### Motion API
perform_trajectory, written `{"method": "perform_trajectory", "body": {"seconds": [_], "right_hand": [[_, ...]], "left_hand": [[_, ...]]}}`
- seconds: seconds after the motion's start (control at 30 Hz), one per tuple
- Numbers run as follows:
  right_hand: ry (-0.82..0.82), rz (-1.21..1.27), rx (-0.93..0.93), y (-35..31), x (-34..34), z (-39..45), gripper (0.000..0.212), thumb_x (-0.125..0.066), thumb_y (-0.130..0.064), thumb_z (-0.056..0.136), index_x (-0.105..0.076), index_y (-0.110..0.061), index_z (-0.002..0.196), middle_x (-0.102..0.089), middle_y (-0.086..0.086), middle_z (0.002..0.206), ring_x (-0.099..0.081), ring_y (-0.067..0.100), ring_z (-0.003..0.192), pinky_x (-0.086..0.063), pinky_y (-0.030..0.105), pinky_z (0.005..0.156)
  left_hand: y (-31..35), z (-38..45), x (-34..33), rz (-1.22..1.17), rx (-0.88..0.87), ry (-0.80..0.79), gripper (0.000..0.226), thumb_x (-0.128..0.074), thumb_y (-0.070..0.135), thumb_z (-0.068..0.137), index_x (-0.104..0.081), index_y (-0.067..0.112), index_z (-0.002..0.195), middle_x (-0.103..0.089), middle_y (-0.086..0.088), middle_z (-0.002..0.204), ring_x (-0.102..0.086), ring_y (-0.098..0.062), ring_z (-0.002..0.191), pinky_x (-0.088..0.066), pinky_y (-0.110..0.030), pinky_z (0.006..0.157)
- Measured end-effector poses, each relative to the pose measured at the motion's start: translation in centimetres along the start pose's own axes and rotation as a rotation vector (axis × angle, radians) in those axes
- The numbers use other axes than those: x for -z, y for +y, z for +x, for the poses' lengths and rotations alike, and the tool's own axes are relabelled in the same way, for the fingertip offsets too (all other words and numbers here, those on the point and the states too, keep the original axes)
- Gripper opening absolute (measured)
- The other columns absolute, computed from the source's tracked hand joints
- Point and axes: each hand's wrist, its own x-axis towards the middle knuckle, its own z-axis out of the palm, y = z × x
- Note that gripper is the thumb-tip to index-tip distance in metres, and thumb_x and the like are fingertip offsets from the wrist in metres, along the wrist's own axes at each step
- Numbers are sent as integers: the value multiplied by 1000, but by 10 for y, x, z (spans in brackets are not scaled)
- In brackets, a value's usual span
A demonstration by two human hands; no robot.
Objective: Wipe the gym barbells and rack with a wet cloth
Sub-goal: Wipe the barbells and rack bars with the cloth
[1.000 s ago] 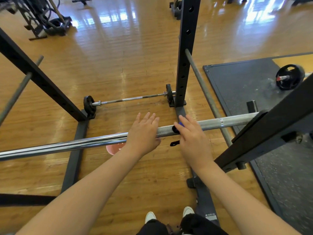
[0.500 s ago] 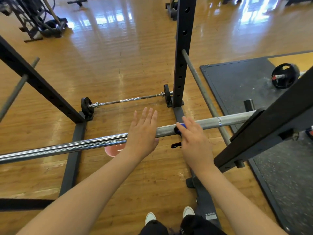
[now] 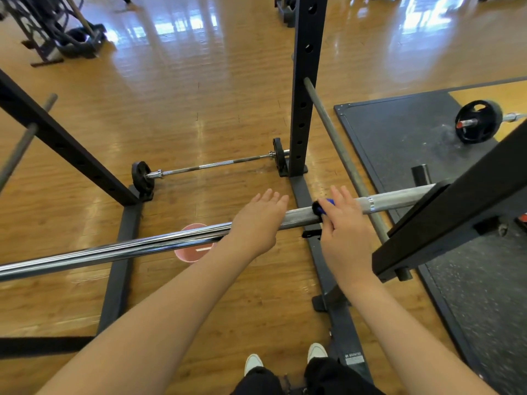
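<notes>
Head view, looking down over both forearms: a long steel barbell (image 3: pixel 142 248) crosses the picture from the lower left to the right, where its far end disappears behind a black rack arm (image 3: pixel 456 223). The left hand (image 3: pixel 256 223) lies flat over the bar, palm down, fingers straight and close together, pointing away from the person; the bar runs under the palm and comes out knurled on the far side. The fingers do not curl round it.

The right hand (image 3: pixel 343 232) sits just beside it on the same bar. A blue cloth (image 3: pixel 325 208) shows at the bar right under its thumb and first fingertips; most of the cloth is hidden by the hand. The fingers lie over the cloth and the bar, slightly bent; whether they wrap round the bar cannot be told from above.

The black rack upright (image 3: pixel 306 81) stands beyond the hands, its base rail (image 3: pixel 302 192) running back toward the person's white shoes (image 3: pixel 315 352). A small barbell (image 3: pixel 211 166) with black plates lies on the wood floor (image 3: pixel 199 81) between the rack feet. A pink bucket (image 3: pixel 194 252) sits on the floor below the long bar, partly hidden by it. On the right lies a dark rubber mat (image 3: pixel 399 138), with a further plate-loaded barbell (image 3: pixel 476 121) on it.
</notes>
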Motion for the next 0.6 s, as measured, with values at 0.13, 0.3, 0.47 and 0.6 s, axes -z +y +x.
{"method": "perform_trajectory", "body": {"seconds": [0.13, 0.3, 0.47, 0.6], "right_hand": [[-113, -35, 305, -12, -20, -14, 46, -56, 12, 77, -60, 1, 121, -55, 20, 131, -46, 36, 127, -26, 48, 109], [18, -68, 141, 35, 4, -7, 37, -40, -8, 90, -62, 2, 118, -55, 22, 129, -46, 38, 126, -40, 57, 101], [97, -54, 163, 5, -22, -14, 34, -44, -3, 88, -62, 3, 116, -56, 22, 128, -45, 35, 127, -30, 48, 109], [-27, -39, 365, 7, -26, -19, 38, -44, -2, 87, -58, 1, 122, -55, 21, 131, -43, 35, 128, -29, 49, 109]], "left_hand": [[-5, 5, 7, -116, -25, -143, 72, -53, 1, 88, -20, 16, 149, -25, -4, 155, -14, -20, 145, -24, -33, 113], [-5, 3, 5, -95, -18, -78, 80, -52, -2, 87, -9, 14, 151, -13, -5, 158, -11, -19, 145, -21, -31, 113], [-7, 5, -2, -78, -46, 4, 83, -60, 32, 90, -7, 14, 151, -10, -4, 159, -7, -16, 146, -12, -33, 117], [-6, 5, -3, -72, -53, 24, 88, -59, 47, 88, -8, 13, 151, -12, -3, 158, -8, -15, 145, -8, -31, 117]]}}
